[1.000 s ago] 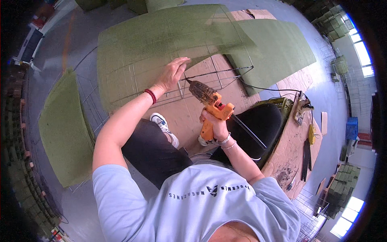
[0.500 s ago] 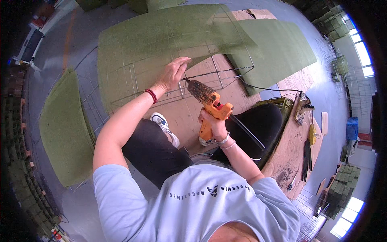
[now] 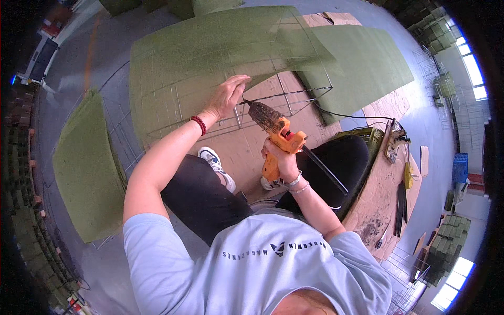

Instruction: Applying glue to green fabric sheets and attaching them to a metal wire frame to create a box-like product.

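Observation:
My right hand (image 3: pixel 282 159) is wrapped round the handle of an orange glue gun (image 3: pixel 283 128), whose front is coated in dark residue. A black glue stick (image 3: pixel 325 170) juts from its rear. The gun's nozzle is at a wire frame (image 3: pixel 287 93), where a dark line of glue runs along the edge wire. Just left of the nozzle, my left hand (image 3: pixel 228 97) lies with its fingers stretched out over the frame's edge. Green mesh sheet (image 3: pixel 194 47) covers much of the frame; its near edge is partly lifted, right of my left hand.
Brown cardboard (image 3: pixel 231 144) lies beneath the frame. At right, a cardboard-topped surface (image 3: pixel 362 220) bears a dirty metal holder (image 3: pixel 392 142) and more black glue sticks (image 3: pixel 401 207). A black cord (image 3: pixel 357 115) crosses there. Other green sheets (image 3: pixel 86 173) lie at left.
The glue gun and my right hand have shifted very slightly right with the whole view. Both hands keep nearly the same pose.

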`<state>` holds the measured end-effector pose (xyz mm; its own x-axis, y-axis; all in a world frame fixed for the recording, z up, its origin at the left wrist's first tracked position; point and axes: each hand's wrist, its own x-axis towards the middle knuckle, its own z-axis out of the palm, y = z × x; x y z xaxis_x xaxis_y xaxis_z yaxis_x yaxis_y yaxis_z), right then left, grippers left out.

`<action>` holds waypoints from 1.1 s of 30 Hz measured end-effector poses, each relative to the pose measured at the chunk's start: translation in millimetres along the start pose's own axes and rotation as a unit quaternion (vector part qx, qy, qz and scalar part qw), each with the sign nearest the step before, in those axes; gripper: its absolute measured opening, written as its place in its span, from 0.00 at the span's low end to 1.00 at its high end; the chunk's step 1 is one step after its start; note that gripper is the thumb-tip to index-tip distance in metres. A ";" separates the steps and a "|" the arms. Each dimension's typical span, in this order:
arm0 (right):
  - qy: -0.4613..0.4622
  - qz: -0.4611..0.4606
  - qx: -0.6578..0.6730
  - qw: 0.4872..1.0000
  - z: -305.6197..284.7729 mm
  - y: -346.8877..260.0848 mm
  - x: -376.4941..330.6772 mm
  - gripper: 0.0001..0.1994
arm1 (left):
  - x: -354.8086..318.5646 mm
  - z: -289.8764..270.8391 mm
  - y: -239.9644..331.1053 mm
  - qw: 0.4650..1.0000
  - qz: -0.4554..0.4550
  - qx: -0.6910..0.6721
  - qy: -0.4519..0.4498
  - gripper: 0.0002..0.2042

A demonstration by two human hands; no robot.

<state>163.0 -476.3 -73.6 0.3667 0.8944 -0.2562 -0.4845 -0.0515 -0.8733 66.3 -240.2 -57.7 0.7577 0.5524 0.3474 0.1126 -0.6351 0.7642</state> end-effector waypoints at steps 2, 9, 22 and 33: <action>0.012 0.007 0.010 1.000 1.7 -3.5 -3.1 0.06 | -1.1 -1.4 1.0 1.000 -0.010 -0.001 -0.001 0.20; 0.080 -0.050 -0.012 0.995 -31.3 -42.5 -30.0 0.09 | 0.6 -0.4 4.1 1.000 0.011 -0.003 0.001 0.19; 0.248 -0.368 0.053 0.895 -190.7 -170.8 -61.9 0.08 | -3.2 0.8 12.9 0.987 0.107 0.100 -0.065 0.20; 0.525 -0.312 0.070 0.788 -327.6 -180.7 -131.5 0.14 | -2.1 -1.2 14.6 0.986 0.089 0.096 -0.103 0.23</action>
<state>462.5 -730.2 -17.9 0.9884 -0.1396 -0.0604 -0.0049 0.3678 -0.9299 65.5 -250.0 -46.6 0.8892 0.3137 0.3331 0.0705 -0.8132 0.5778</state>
